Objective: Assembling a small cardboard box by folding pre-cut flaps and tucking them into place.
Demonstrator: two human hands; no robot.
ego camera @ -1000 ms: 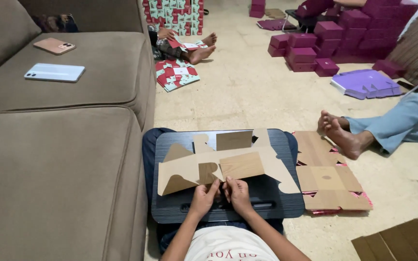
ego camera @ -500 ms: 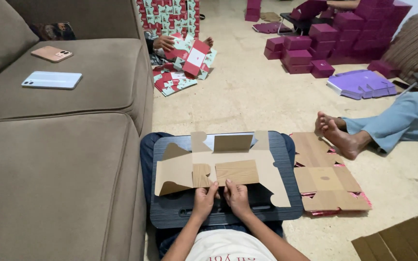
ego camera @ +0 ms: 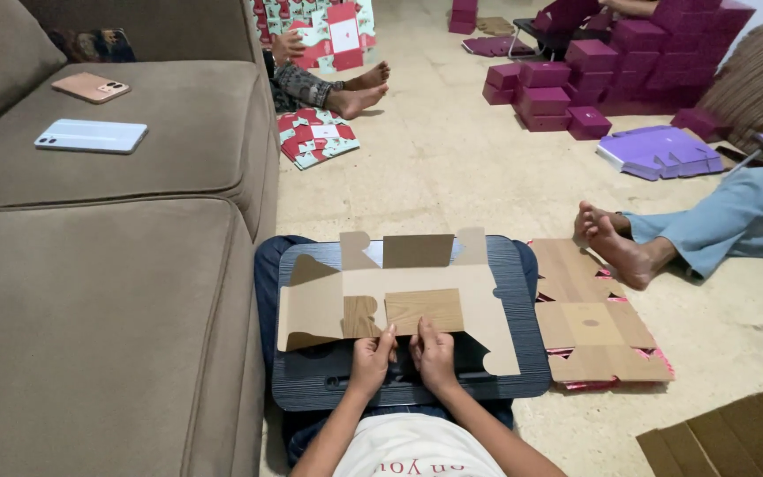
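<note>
A flat brown cardboard box blank (ego camera: 417, 287) lies unfolded on a dark lap tray (ego camera: 523, 353) across my legs. My left hand (ego camera: 371, 357) and my right hand (ego camera: 433, 352) sit side by side at the blank's near edge. Both press on a small flap folded inward, fingers closed on its edge. The blank's side flaps spread left and right, and one flap stands up at the far edge.
A brown sofa (ego camera: 108, 291) with two phones (ego camera: 92, 135) fills the left. A stack of flat blanks (ego camera: 593, 327) lies right of the tray. Another person's bare feet (ego camera: 615, 247) rest just beyond it. Purple boxes (ego camera: 576, 88) and a seated person with red patterned sheets (ego camera: 315, 137) are farther off.
The blank has been laid flatter and squarer on the tray. My hands have folded the near flap inward and now press it down.
</note>
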